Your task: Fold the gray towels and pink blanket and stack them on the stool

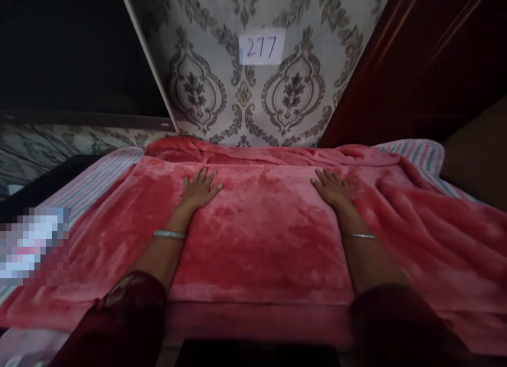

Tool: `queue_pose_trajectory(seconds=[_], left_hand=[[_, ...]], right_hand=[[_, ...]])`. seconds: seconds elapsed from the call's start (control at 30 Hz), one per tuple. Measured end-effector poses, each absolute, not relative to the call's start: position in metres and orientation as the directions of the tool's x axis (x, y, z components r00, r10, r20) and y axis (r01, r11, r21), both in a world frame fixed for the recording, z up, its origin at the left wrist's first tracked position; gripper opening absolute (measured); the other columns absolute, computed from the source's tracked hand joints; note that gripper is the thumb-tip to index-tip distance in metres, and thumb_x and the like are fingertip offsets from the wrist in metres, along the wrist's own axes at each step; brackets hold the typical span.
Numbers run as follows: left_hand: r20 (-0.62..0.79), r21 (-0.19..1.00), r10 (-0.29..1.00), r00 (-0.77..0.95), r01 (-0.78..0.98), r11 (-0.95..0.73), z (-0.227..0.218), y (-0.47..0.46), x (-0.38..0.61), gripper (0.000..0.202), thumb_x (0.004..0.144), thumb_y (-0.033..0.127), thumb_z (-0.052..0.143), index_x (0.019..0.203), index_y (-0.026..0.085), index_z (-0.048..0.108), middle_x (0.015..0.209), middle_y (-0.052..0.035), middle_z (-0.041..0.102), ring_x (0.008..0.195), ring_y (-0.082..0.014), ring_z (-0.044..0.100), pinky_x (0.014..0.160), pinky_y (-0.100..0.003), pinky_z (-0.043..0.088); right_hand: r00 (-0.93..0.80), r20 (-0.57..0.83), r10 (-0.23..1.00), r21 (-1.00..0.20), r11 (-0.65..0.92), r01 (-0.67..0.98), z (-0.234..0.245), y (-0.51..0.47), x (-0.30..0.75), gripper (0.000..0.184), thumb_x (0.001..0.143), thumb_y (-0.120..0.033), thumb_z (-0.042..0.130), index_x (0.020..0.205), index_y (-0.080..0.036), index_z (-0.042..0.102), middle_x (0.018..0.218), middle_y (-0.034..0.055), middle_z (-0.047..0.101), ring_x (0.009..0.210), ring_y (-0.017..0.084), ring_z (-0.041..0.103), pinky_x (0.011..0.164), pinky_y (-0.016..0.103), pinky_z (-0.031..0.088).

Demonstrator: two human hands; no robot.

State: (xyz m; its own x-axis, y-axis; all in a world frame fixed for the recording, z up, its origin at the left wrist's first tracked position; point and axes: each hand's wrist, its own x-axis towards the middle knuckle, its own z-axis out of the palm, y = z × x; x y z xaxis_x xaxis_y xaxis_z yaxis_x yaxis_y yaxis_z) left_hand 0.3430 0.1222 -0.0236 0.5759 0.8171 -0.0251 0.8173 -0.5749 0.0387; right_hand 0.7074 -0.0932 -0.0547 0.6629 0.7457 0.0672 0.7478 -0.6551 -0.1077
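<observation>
A plush red and pink blanket point(261, 240) lies spread in front of me, its far part gathered in low folds. My left hand point(199, 189) rests flat on it near the far fold, fingers spread. To the right, my right hand point(331, 188) also presses palm down on the blanket, with its fingers apart. Neither hand grips the cloth. On the right side the blanket is wrinkled in loose waves. A striped cloth point(99, 179) shows from beneath it at the left and at the far right.
Patterned wallpaper point(243, 95) with a paper marked 277 point(262, 47) rises behind the blanket. At the upper left is a large dark screen point(75, 55). A dark red wooden panel point(396, 66) leans into view at right. One patch at left is pixelated.
</observation>
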Motion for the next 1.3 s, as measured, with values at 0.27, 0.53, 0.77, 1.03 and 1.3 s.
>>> queue_pose_trajectory(seconds=[0.27,0.53,0.77,1.03,1.3], left_hand=[[-0.014,0.052,0.806,0.592,0.805,-0.591,-0.028,0.122,0.345,0.071,0.099,0.06,0.022,0.16,0.024,0.025,0.17,-0.0112,0.014,0.156,-0.029,0.009,0.12,-0.064,0.011],[-0.072,0.022,0.805,0.589,0.808,-0.589,-0.016,0.118,0.353,0.072,0.098,0.06,0.023,0.16,0.021,0.025,0.169,-0.0136,0.016,0.156,-0.0318,0.01,0.119,-0.067,0.009],[-0.006,0.118,0.727,0.687,0.722,-0.682,-0.011,0.092,0.426,0.069,0.1,0.058,0.022,0.157,0.02,0.032,0.166,-0.0142,0.026,0.154,-0.0294,0.02,0.122,-0.06,0.009],[0.011,0.047,0.725,0.689,0.724,-0.689,-0.03,0.1,0.437,0.071,0.099,0.06,0.023,0.159,0.023,0.027,0.168,-0.0123,0.02,0.156,-0.0274,0.015,0.123,-0.058,0.011],[0.029,0.034,0.727,0.686,0.727,-0.686,-0.029,0.1,0.435,0.071,0.099,0.06,0.025,0.159,0.023,0.03,0.167,-0.0135,0.023,0.155,-0.029,0.019,0.122,-0.058,0.015]], right_hand=[[0.622,0.11,0.775,-0.134,-0.608,0.782,-0.066,-0.095,0.726,0.065,0.1,-0.056,0.021,0.155,-0.026,0.038,0.163,0.0123,0.032,0.147,0.035,0.03,0.113,0.065,0.029],[0.617,0.122,0.778,-0.213,-0.587,0.781,-0.062,-0.098,0.722,0.067,0.101,-0.058,0.023,0.153,-0.02,0.041,0.163,0.0162,0.032,0.145,0.039,0.028,0.112,0.066,0.025],[0.624,0.152,0.766,-0.218,-0.59,0.777,-0.063,-0.094,0.721,0.066,0.1,-0.059,0.024,0.151,-0.022,0.044,0.162,0.0143,0.035,0.145,0.039,0.03,0.113,0.066,0.027],[0.665,0.055,0.745,-0.201,-0.644,0.738,-0.053,-0.089,0.709,0.062,0.1,-0.055,0.025,0.154,-0.027,0.039,0.166,0.0084,0.028,0.152,0.032,0.024,0.119,0.058,0.023],[0.67,0.052,0.741,-0.147,-0.658,0.739,-0.05,-0.089,0.707,0.06,0.101,-0.05,0.027,0.156,-0.027,0.037,0.166,0.0081,0.028,0.151,0.031,0.026,0.118,0.058,0.025]])
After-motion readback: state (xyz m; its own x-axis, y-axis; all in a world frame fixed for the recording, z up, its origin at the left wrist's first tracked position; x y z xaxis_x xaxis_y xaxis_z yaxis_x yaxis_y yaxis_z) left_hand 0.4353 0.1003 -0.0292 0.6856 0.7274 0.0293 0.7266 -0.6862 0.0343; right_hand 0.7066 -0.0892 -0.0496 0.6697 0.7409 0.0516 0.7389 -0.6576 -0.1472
